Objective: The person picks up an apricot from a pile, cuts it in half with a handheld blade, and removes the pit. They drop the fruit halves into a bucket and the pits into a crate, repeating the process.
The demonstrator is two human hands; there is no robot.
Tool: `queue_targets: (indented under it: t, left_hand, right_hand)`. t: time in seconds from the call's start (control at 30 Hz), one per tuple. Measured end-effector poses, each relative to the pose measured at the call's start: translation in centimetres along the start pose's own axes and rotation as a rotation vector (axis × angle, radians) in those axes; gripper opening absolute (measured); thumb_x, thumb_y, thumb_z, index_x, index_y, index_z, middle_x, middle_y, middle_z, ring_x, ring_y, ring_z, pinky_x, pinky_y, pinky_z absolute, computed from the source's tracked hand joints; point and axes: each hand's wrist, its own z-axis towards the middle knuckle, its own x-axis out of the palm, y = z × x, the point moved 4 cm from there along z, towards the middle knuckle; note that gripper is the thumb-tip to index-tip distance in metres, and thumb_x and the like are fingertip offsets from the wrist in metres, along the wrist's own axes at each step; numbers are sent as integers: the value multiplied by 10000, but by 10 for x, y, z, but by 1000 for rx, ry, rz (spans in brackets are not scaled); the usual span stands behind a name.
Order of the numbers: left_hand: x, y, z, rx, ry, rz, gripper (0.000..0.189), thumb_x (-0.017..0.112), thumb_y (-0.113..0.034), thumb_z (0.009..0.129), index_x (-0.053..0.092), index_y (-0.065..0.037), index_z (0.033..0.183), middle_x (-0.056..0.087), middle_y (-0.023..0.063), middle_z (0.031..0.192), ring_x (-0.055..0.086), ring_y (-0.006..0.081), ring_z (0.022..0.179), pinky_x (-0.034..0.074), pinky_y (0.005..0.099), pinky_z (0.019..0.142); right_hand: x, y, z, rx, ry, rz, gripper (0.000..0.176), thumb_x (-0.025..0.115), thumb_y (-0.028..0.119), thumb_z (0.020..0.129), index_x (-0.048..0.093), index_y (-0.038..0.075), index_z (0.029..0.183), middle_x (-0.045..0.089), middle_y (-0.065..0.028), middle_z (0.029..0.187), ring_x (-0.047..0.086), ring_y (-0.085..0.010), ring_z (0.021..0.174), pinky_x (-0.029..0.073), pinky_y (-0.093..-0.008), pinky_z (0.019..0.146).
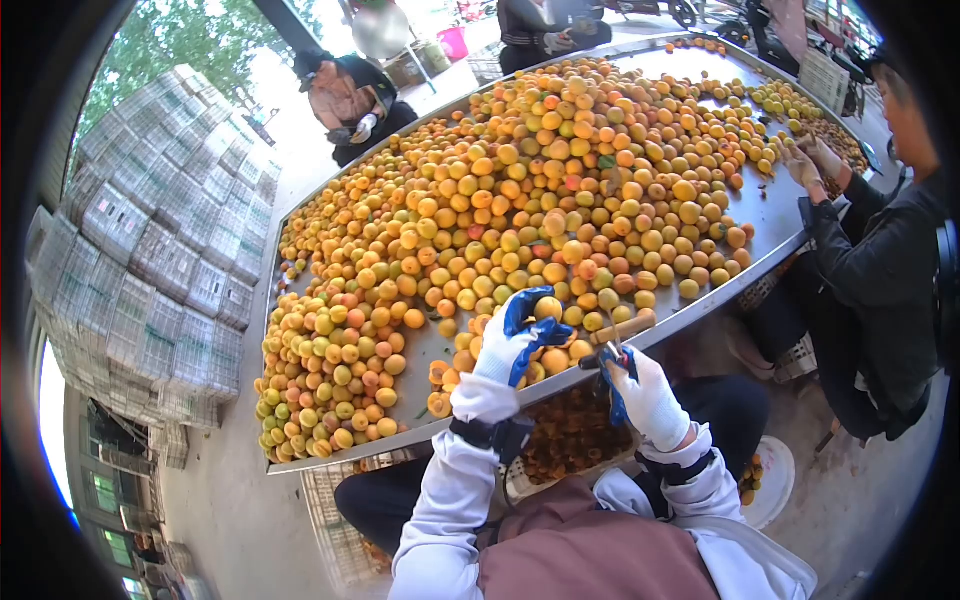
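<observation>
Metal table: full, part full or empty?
Part full. Orange fruit is heaped over most of the metal table, but bare metal shows left of the left hand and near the right edge.

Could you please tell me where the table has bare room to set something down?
Bare metal shows on the table between the left pile and main heap, and at right between main heap and the co-worker's sleeve. The middle and near edge by the left hand are crowded.
</observation>
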Motion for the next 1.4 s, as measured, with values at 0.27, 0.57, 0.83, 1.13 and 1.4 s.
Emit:
queue_targets:
  t: [0.27, 0.57, 0.83, 1.13, 1.4]
  left_hand:
    - [-7, -32, -73, 103, -39, -169, 521, 686, 52, 906, 508, 20, 1394, 590, 145, 1357, 636, 292, 1210, 539, 382, 1025]
    - [-4, -34, -98, 218, 32, -103, 496, 723, -187, 954, 548, 60, 1346, 666, 155, 1233, 661, 285, 1153, 535, 408, 994]
    - [6, 5, -96, -5, -88, -429, 333, 661, -126, 984, 612, 61, 1255, 706, 170, 1145, 692, 265, 1061, 559, 351, 921]
    - [12, 5, -86, -3, -312, -222, 237, 716, -80, 946, 644, 51, 1131, 708, 80, 962, 713, 174, 894, 572, 273, 784]
    - [-1, 20, -82, 248, -230, 28, 302, 729, -30, 914, 616, 57, 1181, 704, 102, 1071, 678, 159, 989, 550, 291, 896]
  right_hand:
    - [58, 10, -19, -79, 304, -94, 164, 615, 114, 995, 665, -7, 1094, 711, -185, 879, 654, -225, 763, 517, -373, 717]
    - [82, 2, -33, -2, 315, -11, 162, 574, 115, 1023, 670, -3, 1080, 701, -101, 839, 580, -118, 785, 499, -333, 713]
    - [99, -29, -20, -87, 139, -42, 204, 565, 111, 1015, 649, -12, 1154, 725, -179, 916, 708, -290, 861, 519, -387, 756]
    - [110, -47, -18, 41, 157, 126, 232, 522, 143, 1042, 645, -33, 1129, 717, -107, 915, 684, -228, 799, 525, -361, 736]
    - [108, -42, -34, 583, 321, 719, 268, 518, 283, 1075, 672, 68, 1028, 607, 36, 793, 542, -46, 596, 404, -211, 501]
